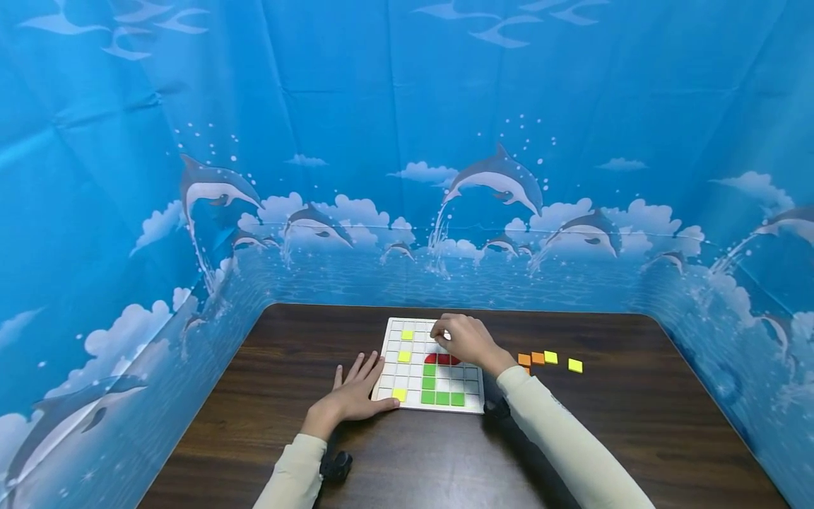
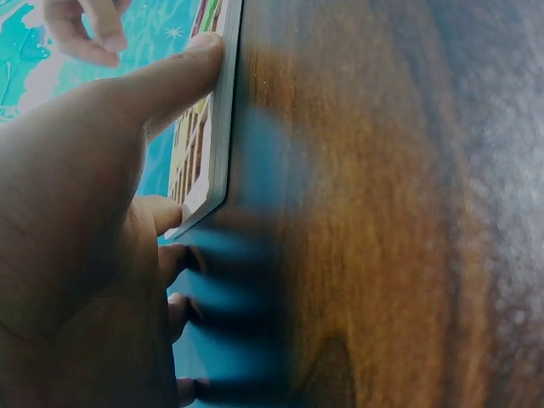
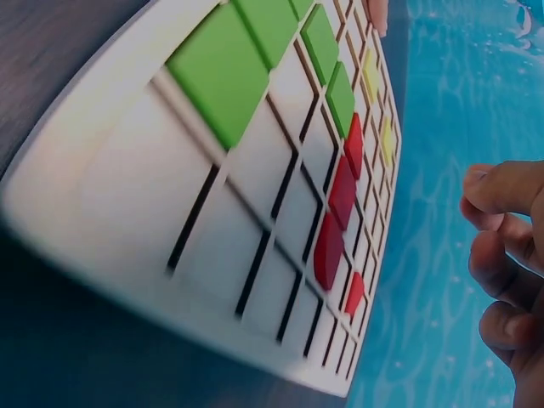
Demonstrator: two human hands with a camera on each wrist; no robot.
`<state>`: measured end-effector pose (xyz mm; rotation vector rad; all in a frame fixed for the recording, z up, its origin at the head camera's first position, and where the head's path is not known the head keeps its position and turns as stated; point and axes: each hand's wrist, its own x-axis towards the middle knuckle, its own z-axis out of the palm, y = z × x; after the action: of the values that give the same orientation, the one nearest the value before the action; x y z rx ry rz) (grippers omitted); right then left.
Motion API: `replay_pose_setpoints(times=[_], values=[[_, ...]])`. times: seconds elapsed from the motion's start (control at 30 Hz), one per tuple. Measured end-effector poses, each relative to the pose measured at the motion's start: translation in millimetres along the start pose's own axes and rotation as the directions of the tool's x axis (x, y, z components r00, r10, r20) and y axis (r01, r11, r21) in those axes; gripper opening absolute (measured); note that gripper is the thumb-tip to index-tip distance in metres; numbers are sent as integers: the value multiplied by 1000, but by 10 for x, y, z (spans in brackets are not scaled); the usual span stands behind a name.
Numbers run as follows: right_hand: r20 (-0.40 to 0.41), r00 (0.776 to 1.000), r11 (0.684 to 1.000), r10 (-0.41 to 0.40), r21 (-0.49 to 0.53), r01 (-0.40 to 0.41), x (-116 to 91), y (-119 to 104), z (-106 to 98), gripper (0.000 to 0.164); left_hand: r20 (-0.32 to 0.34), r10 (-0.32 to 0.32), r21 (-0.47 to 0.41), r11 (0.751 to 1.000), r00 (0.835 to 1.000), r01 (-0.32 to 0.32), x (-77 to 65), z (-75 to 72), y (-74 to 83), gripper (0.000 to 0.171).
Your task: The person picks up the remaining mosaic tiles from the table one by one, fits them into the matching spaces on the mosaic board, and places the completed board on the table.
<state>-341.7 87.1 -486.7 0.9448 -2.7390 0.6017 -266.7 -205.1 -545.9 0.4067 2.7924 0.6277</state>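
Note:
A white gridded board point(image 1: 412, 382) lies on the table, holding several green tiles point(image 1: 429, 383) in an L shape, red pieces point(image 1: 443, 359) above them and three yellow tiles point(image 1: 404, 357) at the left. My left hand point(image 1: 353, 397) rests beside its left edge, fingers spread, with the thumb point(image 2: 191, 66) on the board's near edge. Over the upper right of the board hovers my right hand point(image 1: 467, 341), its thumb and index tip brought together. In the right wrist view its fingers point(image 3: 501, 263) are curled; whether a piece sits between the fingertips is hidden.
Right of the board, loose orange tiles point(image 1: 538, 358) lie beside a yellow tile point(image 1: 550, 358), with another yellow tile point(image 1: 575, 365) farther right. The dark wooden table point(image 1: 636, 424) meets a blue dolphin-print curtain point(image 1: 356, 141) along its back and sides.

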Motion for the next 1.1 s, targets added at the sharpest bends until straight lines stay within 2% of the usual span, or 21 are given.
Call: replay_pose_setpoints(times=[0.17,0.43,0.77,0.97,1.1], values=[[-29,999,1000,25,-7,-26,-135,74,-127,10,2,-26,29,999,1000,26,37,21,-37,114],[-87,995,997,58,-40,-61,-376,276,-339,10,-3,-32,30,999,999,32,63,32,-53,109],[-132,983,989,124,-62,-133,-765,564,-549,9,17,-25,10,1000,1000,25,-8,-58,47,115],[-126,971,975,202,-64,-212,-1018,776,-609,10,4,-3,21,1000,1000,2,-9,-27,38,116],[-132,962,966,241,-61,-251,-1189,934,-631,12,27,-22,11,1000,999,21,-40,-89,104,112]])
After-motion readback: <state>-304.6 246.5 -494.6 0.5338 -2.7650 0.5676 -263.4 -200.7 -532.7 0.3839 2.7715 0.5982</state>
